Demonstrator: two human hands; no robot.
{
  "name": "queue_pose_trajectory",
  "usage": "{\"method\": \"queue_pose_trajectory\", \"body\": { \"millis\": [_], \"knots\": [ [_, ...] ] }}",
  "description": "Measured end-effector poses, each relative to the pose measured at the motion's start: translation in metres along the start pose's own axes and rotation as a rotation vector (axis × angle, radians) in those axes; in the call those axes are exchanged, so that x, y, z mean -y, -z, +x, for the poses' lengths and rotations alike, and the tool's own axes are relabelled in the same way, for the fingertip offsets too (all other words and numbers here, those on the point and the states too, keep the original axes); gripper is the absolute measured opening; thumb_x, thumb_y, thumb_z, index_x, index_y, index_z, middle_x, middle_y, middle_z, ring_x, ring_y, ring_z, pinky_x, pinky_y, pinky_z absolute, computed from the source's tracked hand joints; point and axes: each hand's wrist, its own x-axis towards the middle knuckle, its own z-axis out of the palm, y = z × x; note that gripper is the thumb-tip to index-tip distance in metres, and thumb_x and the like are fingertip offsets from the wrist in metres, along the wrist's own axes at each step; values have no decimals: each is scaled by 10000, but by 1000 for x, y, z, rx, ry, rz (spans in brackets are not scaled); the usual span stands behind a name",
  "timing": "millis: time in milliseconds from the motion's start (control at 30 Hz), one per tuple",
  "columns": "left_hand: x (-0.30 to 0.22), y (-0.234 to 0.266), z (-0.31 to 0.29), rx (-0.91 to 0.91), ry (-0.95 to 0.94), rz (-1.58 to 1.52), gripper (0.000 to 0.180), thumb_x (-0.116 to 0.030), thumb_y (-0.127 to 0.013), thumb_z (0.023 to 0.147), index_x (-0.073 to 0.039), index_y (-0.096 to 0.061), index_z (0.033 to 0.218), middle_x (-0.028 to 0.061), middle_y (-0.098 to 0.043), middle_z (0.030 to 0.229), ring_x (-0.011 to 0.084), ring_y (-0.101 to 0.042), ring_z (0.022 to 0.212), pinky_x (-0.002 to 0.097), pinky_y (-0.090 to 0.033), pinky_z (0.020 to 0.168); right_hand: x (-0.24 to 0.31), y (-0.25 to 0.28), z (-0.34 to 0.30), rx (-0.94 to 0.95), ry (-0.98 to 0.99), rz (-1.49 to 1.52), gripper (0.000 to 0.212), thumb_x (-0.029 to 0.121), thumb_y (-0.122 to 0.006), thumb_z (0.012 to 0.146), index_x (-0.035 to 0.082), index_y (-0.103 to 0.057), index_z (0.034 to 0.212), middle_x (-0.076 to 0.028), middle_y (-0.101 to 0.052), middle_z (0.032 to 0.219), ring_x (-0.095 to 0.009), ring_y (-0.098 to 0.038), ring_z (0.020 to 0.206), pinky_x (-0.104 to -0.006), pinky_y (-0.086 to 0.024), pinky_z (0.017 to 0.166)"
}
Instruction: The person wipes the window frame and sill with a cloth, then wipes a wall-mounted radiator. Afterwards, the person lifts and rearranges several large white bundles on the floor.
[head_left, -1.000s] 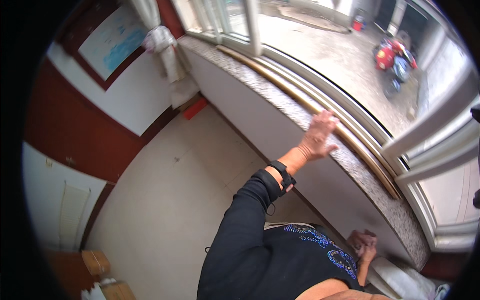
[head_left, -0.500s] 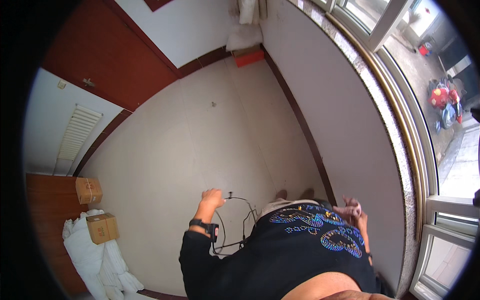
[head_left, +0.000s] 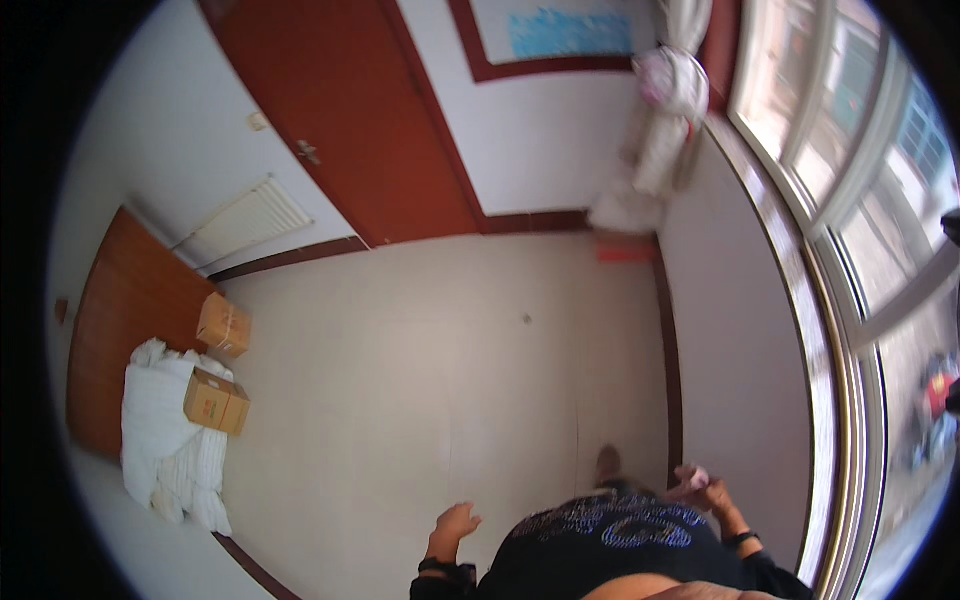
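Observation:
My left hand (head_left: 457,522) hangs beside my body at the bottom middle, over the pale floor. Its fingers are loosely bent with the thumb apart, and I see nothing in it. A dark band (head_left: 447,571) goes round the left wrist. Close to the wall on the right, my right hand (head_left: 716,496) is closed round a crumpled pale pink cloth (head_left: 690,481). The cloth sticks out ahead of the fingers, slightly blurred. Another dark band (head_left: 742,539) circles the right wrist.
Tiled floor (head_left: 400,390) stretches ahead. At the left, cardboard boxes (head_left: 217,402) and white bedding (head_left: 155,430) lie by a brown wooden panel (head_left: 135,330). A red-brown door (head_left: 350,120) stands ahead. Right are a windowsill (head_left: 800,330), a tied curtain (head_left: 670,100) and a red box (head_left: 625,250).
My view has swung up and to the right, bringing the curtain and framed picture into sight. My left hand sits lower in view, and the black cable near it no longer shows. My right hand keeps the cloth.

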Motion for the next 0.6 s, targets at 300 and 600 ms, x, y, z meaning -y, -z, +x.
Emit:
{"method": "queue_pose_trajectory", "body": {
  "millis": [300, 600],
  "knots": [
    [11, 4, 6, -318, 161, -303, 635, -501, -577, 840, -61, -525, 1293, 196, -574, 1245, 354, -538, 1162, 441, -437, 972, 120, -23, 215, 267, 88, -454, 328, 186, -709, 697, -3, -700, 964, -22, -670, 857, -113, -599, 783, -309, -515, 692],
    [117, 15, 65, -125, 293, -327, 633, -517, -603, 839, -60, -554, 1274, 177, -553, 1297, 334, -480, 1243, 422, -383, 1051, 178, -126, 316, 266, 158, -884, 379, 325, -685, 766, 56, -680, 1033, -135, -705, 921, -259, -691, 847, -381, -537, 713]
  ]
}}
